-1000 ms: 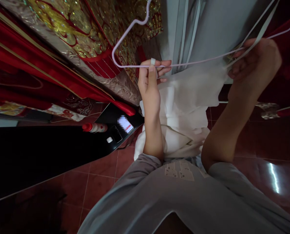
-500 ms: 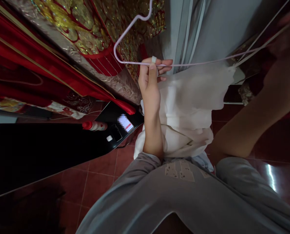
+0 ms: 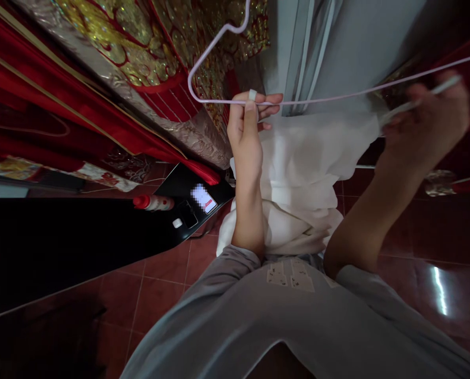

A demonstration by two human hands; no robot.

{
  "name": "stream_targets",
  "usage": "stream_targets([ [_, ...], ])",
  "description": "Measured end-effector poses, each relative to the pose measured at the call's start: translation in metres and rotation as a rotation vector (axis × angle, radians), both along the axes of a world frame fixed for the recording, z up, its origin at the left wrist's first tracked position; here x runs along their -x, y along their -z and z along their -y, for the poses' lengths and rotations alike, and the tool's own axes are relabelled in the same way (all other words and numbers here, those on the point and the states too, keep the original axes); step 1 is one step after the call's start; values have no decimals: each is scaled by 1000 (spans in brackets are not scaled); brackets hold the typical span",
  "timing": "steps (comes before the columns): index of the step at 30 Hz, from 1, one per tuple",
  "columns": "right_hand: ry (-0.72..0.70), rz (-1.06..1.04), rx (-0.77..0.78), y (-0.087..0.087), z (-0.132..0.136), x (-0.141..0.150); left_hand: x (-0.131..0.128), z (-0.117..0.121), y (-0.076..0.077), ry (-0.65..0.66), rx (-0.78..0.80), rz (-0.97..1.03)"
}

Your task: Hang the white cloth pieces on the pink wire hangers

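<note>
My left hand point(image 3: 247, 118) is closed around the lower bar of a pale pink wire hanger point(image 3: 210, 48), with a white loop of strap at its index finger. From the hand a white garment point(image 3: 298, 163) hangs down in front of my body, its layers folded near my waist. At the right, my right hand point(image 3: 428, 116) is closed on a thin white strap point(image 3: 402, 110) joined to the garment's right upper corner. That hand is somewhat blurred and sits just below the hanger's right part, whose end runs out of view.
Gold-sequinned and red garments point(image 3: 140, 47) hang close on the left. Below them a black table point(image 3: 80, 237) bears a red-capped bottle point(image 3: 153, 203), phones point(image 3: 205, 199) and a small white case point(image 3: 177, 223). Grey-white panels point(image 3: 361, 47) stand ahead. The floor point(image 3: 159, 268) is red tile.
My right hand swung out to the upper right with the strap, then came back down and inward. The strap now lies below the hanger's bar. My left hand has barely moved.
</note>
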State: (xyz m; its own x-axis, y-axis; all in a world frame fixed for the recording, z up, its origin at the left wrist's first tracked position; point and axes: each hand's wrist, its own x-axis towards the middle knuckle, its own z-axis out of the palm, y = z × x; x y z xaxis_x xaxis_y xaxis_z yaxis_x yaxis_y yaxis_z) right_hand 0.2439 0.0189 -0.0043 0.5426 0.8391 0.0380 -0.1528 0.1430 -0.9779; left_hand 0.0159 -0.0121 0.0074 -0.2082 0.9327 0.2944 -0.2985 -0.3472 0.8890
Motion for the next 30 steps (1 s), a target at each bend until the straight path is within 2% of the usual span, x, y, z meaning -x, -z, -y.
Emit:
stream_targets([
  [3,-155,-15,-20,-5,14,37,-1,0,2,18,-41,24],
  [5,-261,-36,-130,-11,19,52,-2,0,3,30,-55,36],
  [8,-226,-64,-289,-16,22,62,-6,2,4,46,-34,38],
  [11,-151,-43,-308,-17,22,62,-12,7,3,42,-19,68],
  [15,-201,-15,-266,-16,22,59,-13,12,3,-20,24,68],
  [20,-194,-7,-270,-13,20,51,10,5,13,-230,-14,137],
  [23,-232,-9,-271,-11,18,46,25,-4,20,-362,-19,107],
  [26,-250,-7,-247,-12,19,44,34,-11,26,-386,34,104],
  [30,-226,18,-244,-13,20,45,45,-12,29,-413,-27,80],
])
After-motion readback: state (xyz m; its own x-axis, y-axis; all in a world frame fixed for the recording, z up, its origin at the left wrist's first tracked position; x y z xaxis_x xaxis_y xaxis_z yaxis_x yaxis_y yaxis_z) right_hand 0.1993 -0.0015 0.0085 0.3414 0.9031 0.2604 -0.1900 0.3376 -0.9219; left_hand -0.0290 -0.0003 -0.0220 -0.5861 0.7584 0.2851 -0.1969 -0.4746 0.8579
